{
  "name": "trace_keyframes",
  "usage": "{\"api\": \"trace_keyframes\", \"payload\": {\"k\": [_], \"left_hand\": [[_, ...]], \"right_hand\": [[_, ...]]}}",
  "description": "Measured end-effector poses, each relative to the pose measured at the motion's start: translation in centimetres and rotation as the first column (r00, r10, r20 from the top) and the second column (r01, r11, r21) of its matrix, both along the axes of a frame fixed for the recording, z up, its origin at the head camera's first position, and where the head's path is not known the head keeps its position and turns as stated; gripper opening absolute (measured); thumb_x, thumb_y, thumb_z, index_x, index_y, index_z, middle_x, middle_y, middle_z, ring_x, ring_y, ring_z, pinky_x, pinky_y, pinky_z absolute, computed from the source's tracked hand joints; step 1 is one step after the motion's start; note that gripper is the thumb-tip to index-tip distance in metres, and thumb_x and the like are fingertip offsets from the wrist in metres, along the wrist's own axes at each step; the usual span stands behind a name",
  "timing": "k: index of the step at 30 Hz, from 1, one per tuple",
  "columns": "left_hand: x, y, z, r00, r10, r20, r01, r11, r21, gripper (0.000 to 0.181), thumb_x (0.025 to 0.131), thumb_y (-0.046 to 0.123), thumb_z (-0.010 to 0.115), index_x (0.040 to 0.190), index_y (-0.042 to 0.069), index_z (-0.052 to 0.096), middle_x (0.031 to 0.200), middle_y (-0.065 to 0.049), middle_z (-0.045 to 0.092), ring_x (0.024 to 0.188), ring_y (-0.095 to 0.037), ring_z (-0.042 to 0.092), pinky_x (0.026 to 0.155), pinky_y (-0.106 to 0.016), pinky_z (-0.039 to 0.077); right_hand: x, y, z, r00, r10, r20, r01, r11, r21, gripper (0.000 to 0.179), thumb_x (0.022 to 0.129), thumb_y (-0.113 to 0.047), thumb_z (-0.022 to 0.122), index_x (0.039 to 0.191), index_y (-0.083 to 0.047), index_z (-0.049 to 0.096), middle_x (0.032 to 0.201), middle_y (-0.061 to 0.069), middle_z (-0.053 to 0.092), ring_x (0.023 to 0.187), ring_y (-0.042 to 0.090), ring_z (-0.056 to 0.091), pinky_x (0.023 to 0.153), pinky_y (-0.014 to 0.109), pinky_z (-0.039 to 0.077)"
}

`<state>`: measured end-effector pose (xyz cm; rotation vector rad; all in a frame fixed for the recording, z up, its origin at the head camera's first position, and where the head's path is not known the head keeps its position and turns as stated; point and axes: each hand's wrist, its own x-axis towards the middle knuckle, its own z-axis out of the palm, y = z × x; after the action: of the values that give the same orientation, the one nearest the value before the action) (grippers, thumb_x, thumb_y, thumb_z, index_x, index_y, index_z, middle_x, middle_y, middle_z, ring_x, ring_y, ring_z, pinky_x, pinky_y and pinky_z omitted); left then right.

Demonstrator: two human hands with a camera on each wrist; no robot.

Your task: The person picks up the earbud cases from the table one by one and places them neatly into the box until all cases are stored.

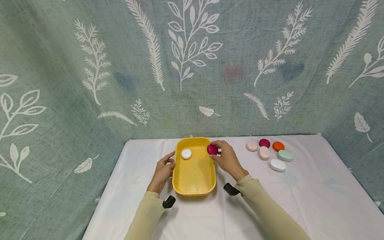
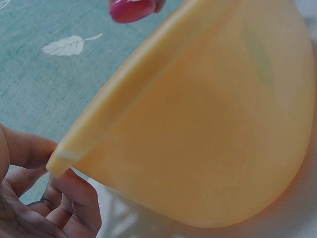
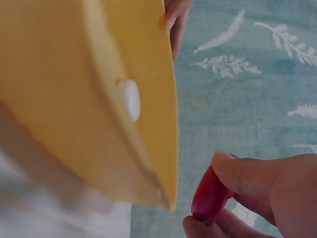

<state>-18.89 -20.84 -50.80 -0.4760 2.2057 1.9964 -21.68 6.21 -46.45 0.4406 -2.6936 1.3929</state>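
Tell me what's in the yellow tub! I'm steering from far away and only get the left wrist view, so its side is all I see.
Observer: One round white piece lies in the yellow tub, in the far half, toward the left.
Operator: Ooh! And who's got that pink-red thing at the top of my picture?
Observer: The person's right hand holds it.
Operator: Are there any more outside?
Observer: Yes, six more pieces lie on the white cloth, to the right of the tub.
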Motion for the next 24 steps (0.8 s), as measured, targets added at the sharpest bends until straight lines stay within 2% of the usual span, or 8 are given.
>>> {"api": "trace_keyframes", "payload": {"k": [9,24], "left_hand": [[-0.1,0.1,0.0,1.0,-0.004,0.0,0.004,1.0,-0.008,0.054,0.106,0.004,0.056,0.157,0.02,0.053,0.118,-0.011,0.052,0.064,-0.013,0.05,0.058,-0.024,0.049],[0.1,0.0,0.2,1.0,-0.004,-0.012,0.004,1.0,0.0,0.053,0.106,0.004,0.055,0.157,0.017,0.053,0.115,-0.011,0.052,0.063,-0.014,0.049,0.058,-0.024,0.048]], "right_hand": [[-0.8,-2.0,0.5,0.999,0.013,0.037,-0.013,1.0,0.004,0.049,0.088,0.003,0.083,0.134,0.003,0.066,0.129,0.021,0.064,0.117,0.035,0.065,0.095,0.043,0.06],[-2.3,-4.3,0.0,0.997,0.043,0.058,-0.046,0.998,0.045,0.047,0.09,0.0,0.082,0.134,0.003,0.067,0.13,0.022,0.064,0.116,0.036,0.065,0.098,0.045,0.058]]}}
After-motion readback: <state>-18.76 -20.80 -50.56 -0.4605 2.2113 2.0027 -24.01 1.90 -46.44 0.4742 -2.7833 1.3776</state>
